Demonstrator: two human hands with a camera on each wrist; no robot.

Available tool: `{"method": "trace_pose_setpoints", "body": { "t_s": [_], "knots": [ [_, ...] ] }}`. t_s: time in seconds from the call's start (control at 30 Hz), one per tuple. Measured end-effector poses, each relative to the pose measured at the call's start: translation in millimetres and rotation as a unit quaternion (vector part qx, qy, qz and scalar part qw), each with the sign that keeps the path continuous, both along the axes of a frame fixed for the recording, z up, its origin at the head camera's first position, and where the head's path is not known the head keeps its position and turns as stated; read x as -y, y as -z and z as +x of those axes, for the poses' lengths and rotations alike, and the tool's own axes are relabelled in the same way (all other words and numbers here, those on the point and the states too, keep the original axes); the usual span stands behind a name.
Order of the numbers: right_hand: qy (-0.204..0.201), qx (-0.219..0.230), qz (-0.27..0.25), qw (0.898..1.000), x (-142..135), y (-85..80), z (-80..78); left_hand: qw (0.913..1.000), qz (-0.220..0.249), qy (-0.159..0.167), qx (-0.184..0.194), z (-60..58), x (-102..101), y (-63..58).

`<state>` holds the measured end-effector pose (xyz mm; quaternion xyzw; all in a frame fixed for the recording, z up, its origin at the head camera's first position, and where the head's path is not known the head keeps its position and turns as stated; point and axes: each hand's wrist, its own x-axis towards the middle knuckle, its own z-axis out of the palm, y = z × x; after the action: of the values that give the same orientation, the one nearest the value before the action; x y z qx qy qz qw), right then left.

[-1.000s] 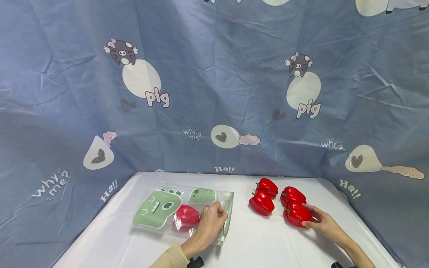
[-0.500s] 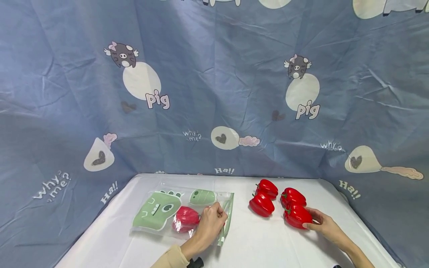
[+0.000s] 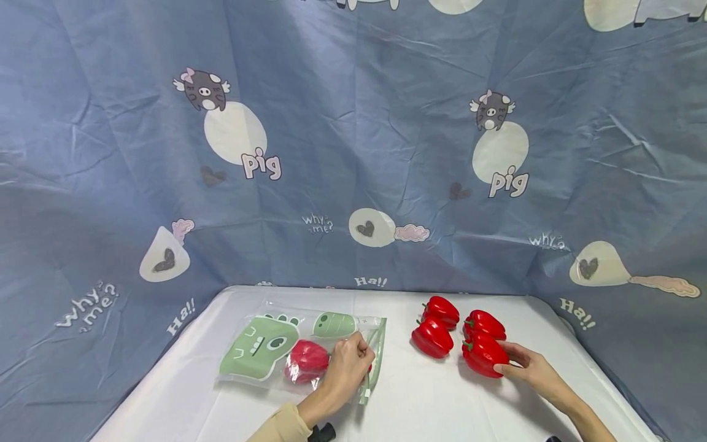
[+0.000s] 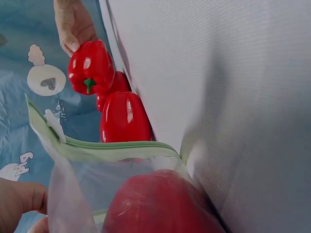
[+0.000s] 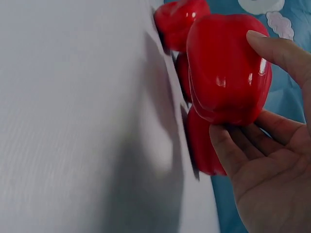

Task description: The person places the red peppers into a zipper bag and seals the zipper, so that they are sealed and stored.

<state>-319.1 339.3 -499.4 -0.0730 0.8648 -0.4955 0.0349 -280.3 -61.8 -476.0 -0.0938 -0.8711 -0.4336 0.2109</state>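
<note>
My left hand (image 3: 347, 365) pinches the top layer of a clear zip bag (image 3: 367, 329) near its green zip edge, so the mouth stands open in the left wrist view. A red bell pepper (image 3: 306, 361) lies inside the bag, which has a green monster print, and a bit of red shows just right of the hand. My right hand (image 3: 527, 371) grips another red bell pepper (image 5: 228, 68), thumb on one side and fingers beneath. From the right wrist view, this pepper sits off the cloth, closer than the ones behind it.
Two red peppers (image 3: 432, 337) lie together right of the bag, and a further pepper (image 3: 486, 323) lies just behind the held one. White cloth (image 3: 409, 393) covers the table. A blue printed curtain (image 3: 353, 153) hangs at the back and sides.
The right hand has shifted slightly left with its pepper, which has come away from where it lay. The left hand and the bag stay in place.
</note>
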Motion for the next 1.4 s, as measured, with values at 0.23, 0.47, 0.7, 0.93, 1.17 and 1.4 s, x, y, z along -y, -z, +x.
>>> {"method": "trace_pose_setpoints", "body": {
  "t_s": [0.23, 0.47, 0.7, 0.93, 1.17, 1.4],
  "knots": [
    [-0.007, 0.016, -0.012, 1.000, 13, -9.0, 1.5, 1.0000, 0.003, 0.002, -0.001, 1.4, 1, -1.5],
    [-0.046, 0.025, -0.045, 0.998, 28, -20.4, 6.2, 0.9999, 0.008, 0.006, 0.014, 2.3, 1, -3.1],
    [-0.095, 0.017, -0.049, 0.994, 45, -20.6, 4.6, 0.9998, 0.010, 0.015, 0.013, 1.1, 2, -3.8],
    [-0.119, 0.025, -0.061, 0.991, 69, -19.5, 6.1, 0.9999, 0.004, 0.013, 0.010, 1.8, 2, -3.1],
    [-0.145, 0.019, -0.055, 0.988, 97, -22.3, 4.1, 1.0000, -0.004, 0.007, -0.002, 1.8, 2, -3.1],
    [-0.154, 0.007, -0.050, 0.987, 121, -20.5, -0.2, 0.9999, -0.007, 0.000, -0.010, 2.1, 1, -2.8]
  ]
}}
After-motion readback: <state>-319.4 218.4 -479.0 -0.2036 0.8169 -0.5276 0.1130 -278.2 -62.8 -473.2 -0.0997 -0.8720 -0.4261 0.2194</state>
